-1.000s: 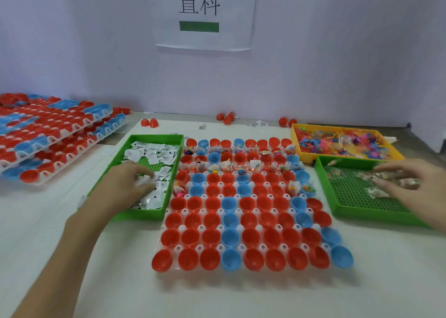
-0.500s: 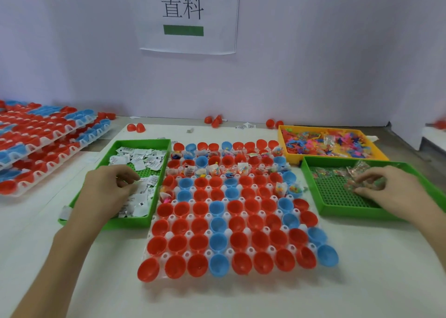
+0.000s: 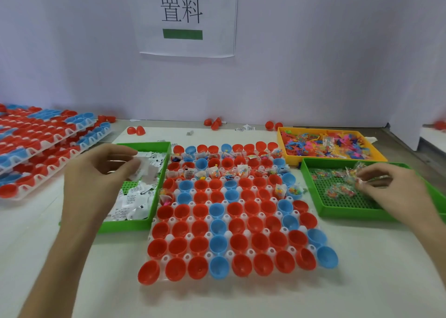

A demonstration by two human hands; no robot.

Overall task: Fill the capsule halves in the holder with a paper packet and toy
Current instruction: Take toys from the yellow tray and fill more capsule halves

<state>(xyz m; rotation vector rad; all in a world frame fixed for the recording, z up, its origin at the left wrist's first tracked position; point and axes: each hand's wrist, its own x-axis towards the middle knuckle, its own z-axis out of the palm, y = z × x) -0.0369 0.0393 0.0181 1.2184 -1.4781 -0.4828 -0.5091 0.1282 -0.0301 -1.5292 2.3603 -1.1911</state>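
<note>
**Mia:** What did the left hand (image 3: 96,173) have?

**Ben:** It pinched 1 white paper packet (image 3: 142,167) between its thumb and fingers. It was lifted up over the left green tray (image 3: 144,145), where the other packets lay

**Mia:** And the right hand (image 3: 386,187)?

**Ben:** Its fingers were curled round 1 clear toy bag (image 3: 357,182), low over the right green tray (image 3: 337,212). The 2 arms reached forward, 1 on each side of the holder (image 3: 251,252)

**Mia:** Where did those 2 things have to go?

**Ben:** Into 1 empty capsule half (image 3: 201,185). The back rows looked full. A few cups at the ends of the next rows had bags too. The front rows were all empty, so I think lots of work was left

**Mia:** How could it be done well?

**Ben:** I think each hand had to take just 1 thing, because the packets lay in a heap and could come up together. The cups sat very close, so the hand needed to go right over the cup and let go low. Then nothing would hop into the cup next door
</note>
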